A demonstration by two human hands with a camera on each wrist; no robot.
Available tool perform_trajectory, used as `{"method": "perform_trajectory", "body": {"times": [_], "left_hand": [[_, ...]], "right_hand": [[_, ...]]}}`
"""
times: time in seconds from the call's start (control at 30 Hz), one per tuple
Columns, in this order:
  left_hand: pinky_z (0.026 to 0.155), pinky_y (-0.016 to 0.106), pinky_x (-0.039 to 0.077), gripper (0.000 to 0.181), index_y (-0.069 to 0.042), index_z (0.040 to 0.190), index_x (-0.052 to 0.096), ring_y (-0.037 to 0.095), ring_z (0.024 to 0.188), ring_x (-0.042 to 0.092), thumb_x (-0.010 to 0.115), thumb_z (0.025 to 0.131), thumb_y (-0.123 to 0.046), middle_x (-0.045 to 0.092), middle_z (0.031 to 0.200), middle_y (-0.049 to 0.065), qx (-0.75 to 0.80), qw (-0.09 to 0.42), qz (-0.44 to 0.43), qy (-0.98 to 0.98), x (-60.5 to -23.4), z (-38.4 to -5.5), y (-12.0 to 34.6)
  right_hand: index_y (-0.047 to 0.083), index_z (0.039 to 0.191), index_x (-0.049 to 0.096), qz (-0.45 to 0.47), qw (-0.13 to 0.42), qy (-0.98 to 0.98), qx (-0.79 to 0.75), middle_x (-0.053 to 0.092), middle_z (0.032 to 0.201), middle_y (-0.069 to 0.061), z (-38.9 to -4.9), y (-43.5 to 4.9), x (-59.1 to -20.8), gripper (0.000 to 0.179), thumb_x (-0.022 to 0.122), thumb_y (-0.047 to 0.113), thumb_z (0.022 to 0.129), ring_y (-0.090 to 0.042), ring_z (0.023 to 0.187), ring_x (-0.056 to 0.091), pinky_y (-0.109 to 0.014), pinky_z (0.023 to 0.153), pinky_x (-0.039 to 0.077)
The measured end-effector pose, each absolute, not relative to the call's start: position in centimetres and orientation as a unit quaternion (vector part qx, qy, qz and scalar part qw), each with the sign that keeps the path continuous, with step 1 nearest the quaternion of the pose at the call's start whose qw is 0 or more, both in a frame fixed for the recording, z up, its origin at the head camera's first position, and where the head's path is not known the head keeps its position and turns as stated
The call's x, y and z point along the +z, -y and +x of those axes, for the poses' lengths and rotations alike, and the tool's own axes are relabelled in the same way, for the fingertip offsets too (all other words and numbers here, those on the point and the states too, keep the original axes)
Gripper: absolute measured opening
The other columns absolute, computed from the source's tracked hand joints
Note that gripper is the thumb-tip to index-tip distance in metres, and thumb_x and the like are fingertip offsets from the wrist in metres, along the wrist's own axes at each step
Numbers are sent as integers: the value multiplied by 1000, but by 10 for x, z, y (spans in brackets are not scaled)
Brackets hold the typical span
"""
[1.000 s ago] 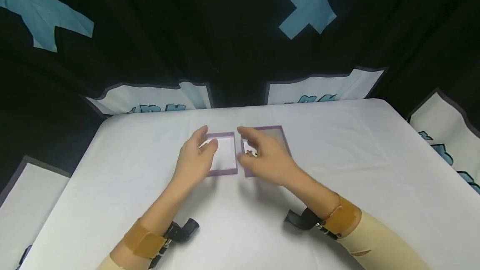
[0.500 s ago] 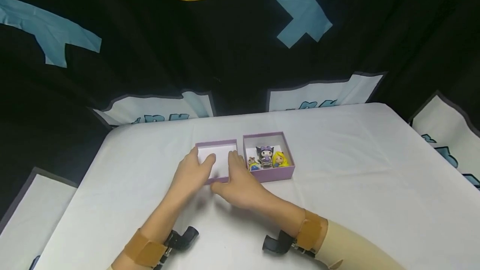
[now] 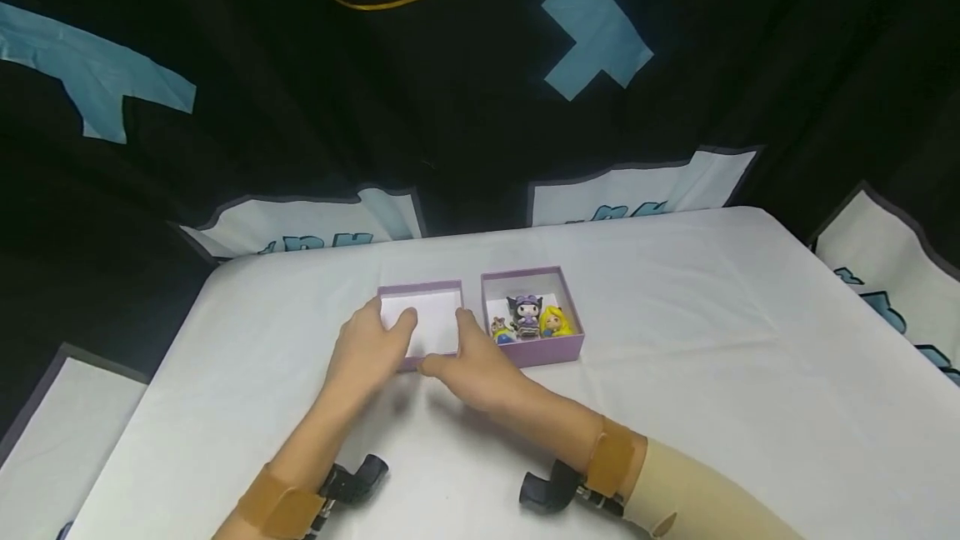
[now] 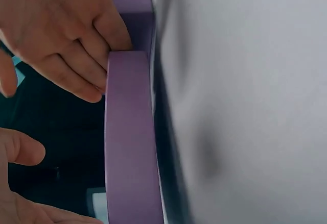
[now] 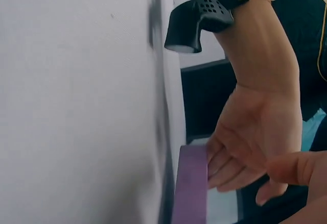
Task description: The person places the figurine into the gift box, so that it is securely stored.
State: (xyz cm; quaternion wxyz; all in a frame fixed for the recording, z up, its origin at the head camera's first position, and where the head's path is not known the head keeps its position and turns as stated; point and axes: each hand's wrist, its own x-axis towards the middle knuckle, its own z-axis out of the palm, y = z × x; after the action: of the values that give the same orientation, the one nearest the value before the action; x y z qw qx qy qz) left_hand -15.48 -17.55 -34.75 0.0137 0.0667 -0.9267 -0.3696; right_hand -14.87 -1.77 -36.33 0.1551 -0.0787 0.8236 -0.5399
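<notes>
A shallow, open purple box part [image 3: 433,315] with a white inside sits in the middle of the white table. My left hand [image 3: 369,347] is at its left side, fingers straight along the wall and thumb raised. On the opposite side, the straight fingers of my right hand [image 3: 480,369] lie against the right wall, its thumb near the front corner. In the left wrist view, the right fingertips meet the end of the purple front wall [image 4: 130,137]. The left hand's fingers [image 5: 227,170] reach the other end in the right wrist view.
Just right of it stands a deeper purple box [image 3: 547,351]. In it are a black-and-purple figurine [image 3: 526,315], a yellow-haired figurine [image 3: 555,322] and a small figurine with blue [image 3: 501,330]. Behind the table hangs a black curtain [image 3: 450,107] with blue patches.
My right hand has moved left and nearer, from over the figurine box to the right side of the shallow box part. The figurines now show. Little moved in the last half second.
</notes>
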Motion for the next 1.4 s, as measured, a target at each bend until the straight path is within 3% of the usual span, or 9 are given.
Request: {"method": "perform_trajectory", "body": {"times": [0.1, 0.23, 0.33, 0.6, 0.8, 1.1, 1.4], "left_hand": [[87, 53, 51, 54, 6, 132, 51, 35, 103, 58, 46, 98, -35, 60, 123, 26, -386, 34, 78, 919, -341, -154, 180], [108, 52, 39, 61, 10, 143, 39, 38, 128, 46, 45, 99, -33, 48, 140, 27, -436, 47, 96, 894, -330, -151, 184], [115, 49, 30, 63, 8, 148, 30, 35, 139, 34, 45, 100, -30, 37, 150, 24, -483, 60, 106, 867, -323, -148, 183], [117, 41, 28, 61, 4, 150, 28, 26, 141, 33, 46, 99, -25, 35, 153, 17, -552, 82, 78, 826, -316, -147, 170], [116, 42, 32, 63, 1, 152, 24, 26, 140, 33, 47, 98, -23, 31, 155, 15, -563, 82, 46, 821, -314, -146, 156], [113, 42, 37, 65, -2, 153, 25, 25, 138, 37, 49, 97, -26, 32, 155, 12, -560, 57, 25, 826, -304, -152, 131], [114, 41, 34, 61, -7, 151, 32, 19, 136, 40, 51, 97, -27, 38, 152, 5, -578, 40, 9, 815, -300, -161, 106]], "right_hand": [[4, 155, 19, -89, 151, -828, -532, 27, 157, -12, -150, 14, -358, 89, 67, 29, 84, -24, 141, 30, -45, 117, 27], [8, 154, 27, -106, 134, -824, -541, 34, 155, -8, -152, 6, -351, 83, 67, 26, 83, -20, 139, 34, -41, 116, 30], [9, 153, 29, -111, 133, -807, -564, 33, 155, -6, -153, -1, -346, 80, 66, 22, 84, -17, 140, 33, -35, 116, 31], [12, 152, 33, -99, 110, -810, -568, 29, 157, 1, -158, -20, -330, 73, 66, 23, 88, -13, 141, 30, -31, 113, 34], [9, 150, 35, -103, 85, -801, -584, 34, 155, -2, -164, -40, -320, 67, 65, 18, 90, -13, 139, 35, -29, 108, 39], [7, 151, 32, -100, 80, -802, -583, 31, 156, -4, -172, -69, -316, 67, 62, 16, 92, -15, 140, 34, -30, 109, 38], [7, 151, 32, -71, 47, -798, -597, 32, 156, -4, -176, -100, -314, 63, 59, 15, 94, -16, 139, 36, -33, 110, 38]]}}
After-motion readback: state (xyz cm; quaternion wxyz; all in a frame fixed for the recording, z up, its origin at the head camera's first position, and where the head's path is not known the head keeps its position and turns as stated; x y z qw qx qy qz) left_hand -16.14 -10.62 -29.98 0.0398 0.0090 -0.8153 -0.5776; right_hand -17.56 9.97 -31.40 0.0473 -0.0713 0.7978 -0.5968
